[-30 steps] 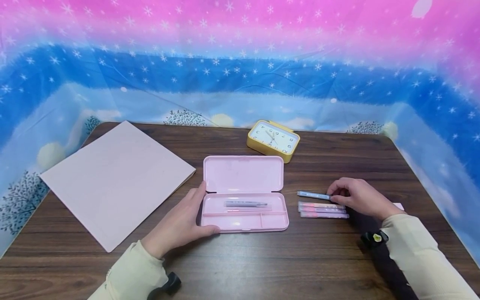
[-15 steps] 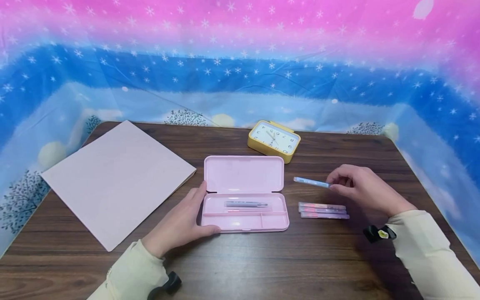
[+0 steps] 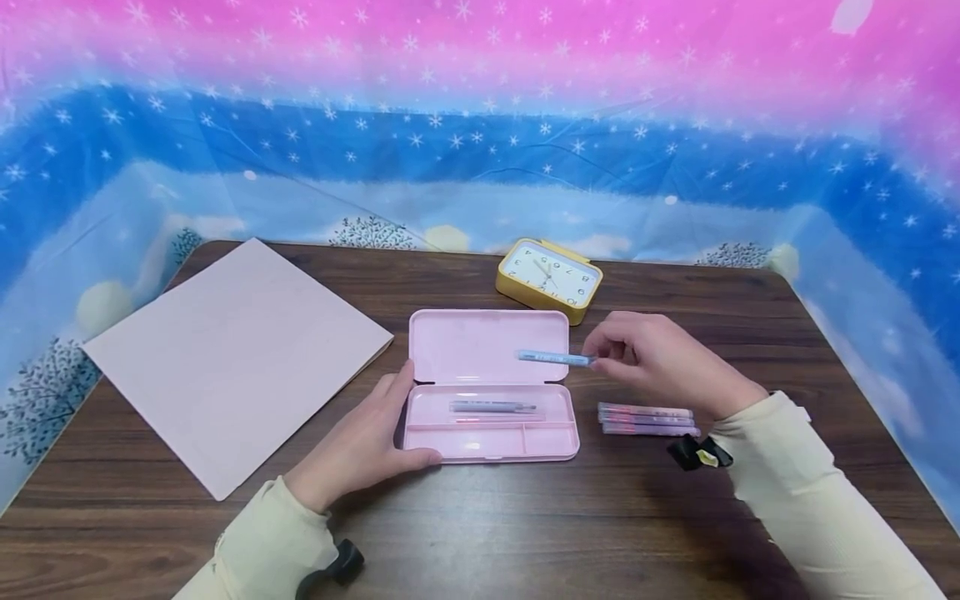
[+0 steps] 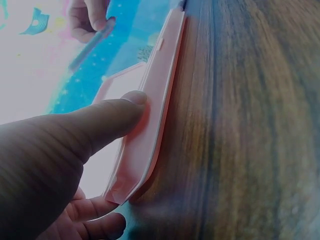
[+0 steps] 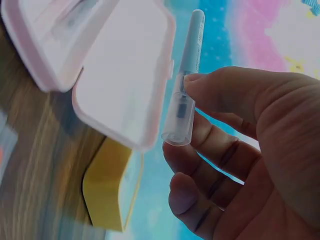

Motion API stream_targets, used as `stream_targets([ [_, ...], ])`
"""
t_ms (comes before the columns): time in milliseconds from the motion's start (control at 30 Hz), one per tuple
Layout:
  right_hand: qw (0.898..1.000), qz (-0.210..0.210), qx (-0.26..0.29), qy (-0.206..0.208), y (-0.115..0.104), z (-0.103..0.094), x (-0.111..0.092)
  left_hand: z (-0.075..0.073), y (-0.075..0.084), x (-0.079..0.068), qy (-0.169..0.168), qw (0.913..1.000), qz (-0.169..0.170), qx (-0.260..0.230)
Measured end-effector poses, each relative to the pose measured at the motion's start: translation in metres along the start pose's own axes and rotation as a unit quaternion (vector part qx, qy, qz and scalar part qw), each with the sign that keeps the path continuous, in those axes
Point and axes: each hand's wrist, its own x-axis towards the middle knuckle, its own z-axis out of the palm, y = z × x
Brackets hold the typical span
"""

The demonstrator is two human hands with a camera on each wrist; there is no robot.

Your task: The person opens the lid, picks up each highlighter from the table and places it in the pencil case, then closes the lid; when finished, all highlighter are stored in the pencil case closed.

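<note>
A pink pencil case (image 3: 420, 450) lies wide open on the table, lid tipped back. Inside its long compartment are a grey marker (image 3: 491, 407) and a pinkish one below it. My left hand (image 3: 356, 446) grips the case at its left end. In the left wrist view the thumb (image 4: 117, 117) presses the front wall and the other fingers go round the corner. Between thumb and fingers of my right hand (image 3: 652, 354) is a light blue marker (image 5: 192, 47), pinched by its clear-capped end (image 5: 177, 120). It is held level, overlapping the raised lid in the head view.
Several pink and purple markers (image 3: 647, 419) lie side by side right of the case. Behind the lid a yellow alarm clock (image 3: 550, 279) rests on the wooden table (image 3: 495, 533). A large pale pink square board (image 3: 240, 367) lies at the left.
My right hand has lifted the blue marker from beside the other markers and carried it left to the pencil case's lid. The left hand stays put on the case.
</note>
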Motion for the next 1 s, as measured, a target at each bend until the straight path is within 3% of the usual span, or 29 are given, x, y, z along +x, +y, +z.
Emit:
stream_targets([
  [533, 0.996, -0.070, 0.021, -0.052, -0.024, 0.051, 0.027, -0.002, 0.001, 0.002, -0.003, 0.9999, 0.015, -0.005],
  [1000, 0.995, -0.047, 0.031, -0.087, -0.033, 0.071, 0.034, -0.002, 0.000, 0.000, -0.010, 0.9999, -0.004, -0.010],
])
